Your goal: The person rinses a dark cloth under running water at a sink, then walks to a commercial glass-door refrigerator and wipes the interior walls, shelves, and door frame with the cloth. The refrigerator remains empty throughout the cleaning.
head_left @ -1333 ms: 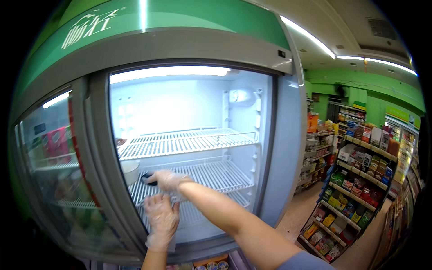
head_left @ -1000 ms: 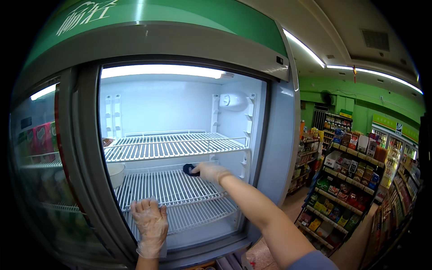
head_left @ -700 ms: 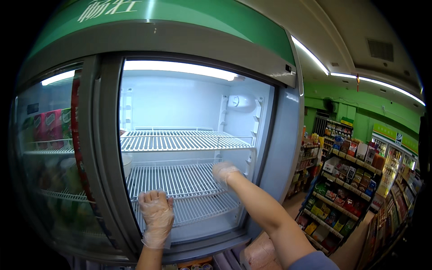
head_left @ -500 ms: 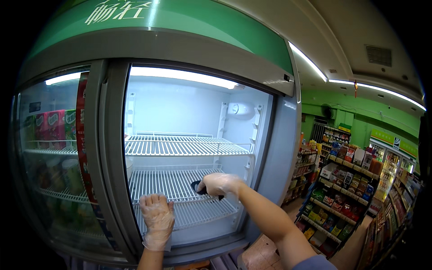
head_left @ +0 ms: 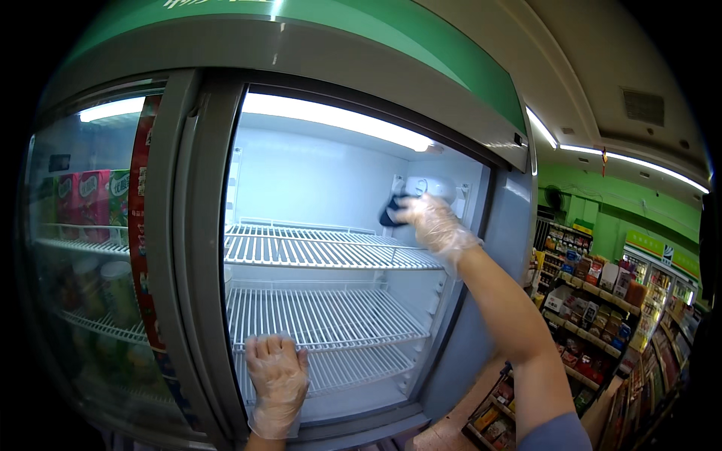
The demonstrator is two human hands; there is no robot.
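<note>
My right hand (head_left: 436, 222), in a clear thin glove, holds a dark cloth (head_left: 392, 210) above the right end of the upper wire shelf (head_left: 331, 246). The cloth is close to the rounded white fitting (head_left: 432, 188) on the cooler's inner wall; whether it touches cannot be told. My left hand (head_left: 277, 383), gloved the same way, is at the front edge of the wire shelf below (head_left: 331, 312). Its fingers bend over that edge, with the tips partly hidden.
A glass door (head_left: 98, 301) on the left covers shelves with pink and green cartons (head_left: 94, 203) and several cups. The dark door frame (head_left: 197, 255) borders the opening. A lower wire rack (head_left: 361, 368) lies beneath. Store shelves (head_left: 587, 323) with packaged goods stand to the right.
My right hand has lifted the dark cloth from the lower shelf up to the upper right of the cooler. My left hand stays at the shelf edge. The view has shifted slightly.
</note>
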